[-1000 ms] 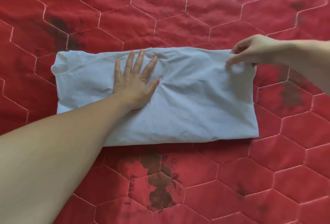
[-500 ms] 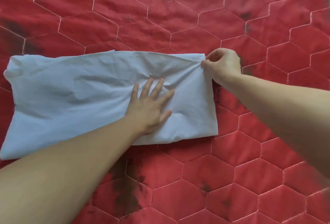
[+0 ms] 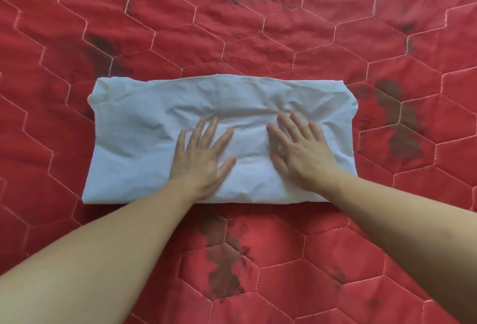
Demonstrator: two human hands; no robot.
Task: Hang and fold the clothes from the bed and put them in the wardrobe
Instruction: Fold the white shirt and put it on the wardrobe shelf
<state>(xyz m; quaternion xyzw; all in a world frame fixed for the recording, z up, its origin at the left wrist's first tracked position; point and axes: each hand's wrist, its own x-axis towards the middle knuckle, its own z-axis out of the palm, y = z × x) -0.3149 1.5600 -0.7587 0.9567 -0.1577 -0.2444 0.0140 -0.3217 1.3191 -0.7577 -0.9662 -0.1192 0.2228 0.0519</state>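
While both palms lie flat on it, long and narrow across the view: a pale blue garment (image 3: 154, 127), folded into a band on the red quilted bedspread (image 3: 258, 39), long axis running left to right, short axis running away from the body. Left hand (image 3: 204, 153) spread and pressing just left of the band's middle, fingers straight, nothing pinched. Right hand (image 3: 302, 148) likewise flat, fingers straight and fanned, pressing right of the middle, nothing gripped. Between the two hands, a puckered ridge of cloth, creases radiating toward the far edge. Right end of the band close beside the right hand; left end well apart from the left hand, with a rounded bump at its far left corner, perhaps a collar or seam, hard to tell. Probably the smoothing step before a further fold. Likely next: one end carried over along the long axis, the right end being the nearer reach for the right hand, the left hand kept as the anchor near the centre. Risk: trapped wrinkles under the fold. Wardrobe not in view.
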